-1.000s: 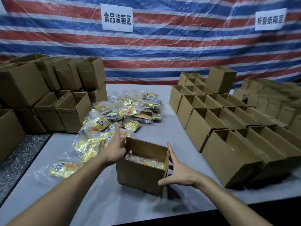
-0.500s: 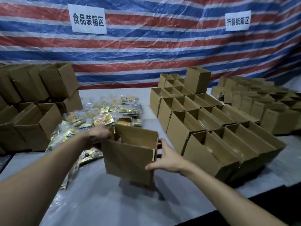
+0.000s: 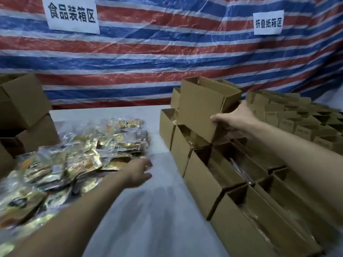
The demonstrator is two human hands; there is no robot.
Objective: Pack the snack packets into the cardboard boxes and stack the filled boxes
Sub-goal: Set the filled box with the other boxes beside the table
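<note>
While the right hand [image 3: 235, 117] grips 1 cardboard box [image 3: 200, 106], the left hand [image 3: 138, 173] holds nothing.
The gripped box sits tilted over the far end of the open boxes [image 3: 222, 182] lined up on the table's [image 3: 148, 210] right side, thumb on its near face. The left hand, blurred, fingers loosely spread, hovers beside the heap of snack packets [image 3: 74, 160] on the left.

The boxes [image 3: 202, 110] are plain brown cardboard, matt and dry-looking. The snack packets [image 3: 74, 160] are glossy clear and gold plastic film, crinkled. Behind hangs a shiny woven plastic sheet [image 3: 167, 58] with paper signs [image 3: 71, 14].
</note>
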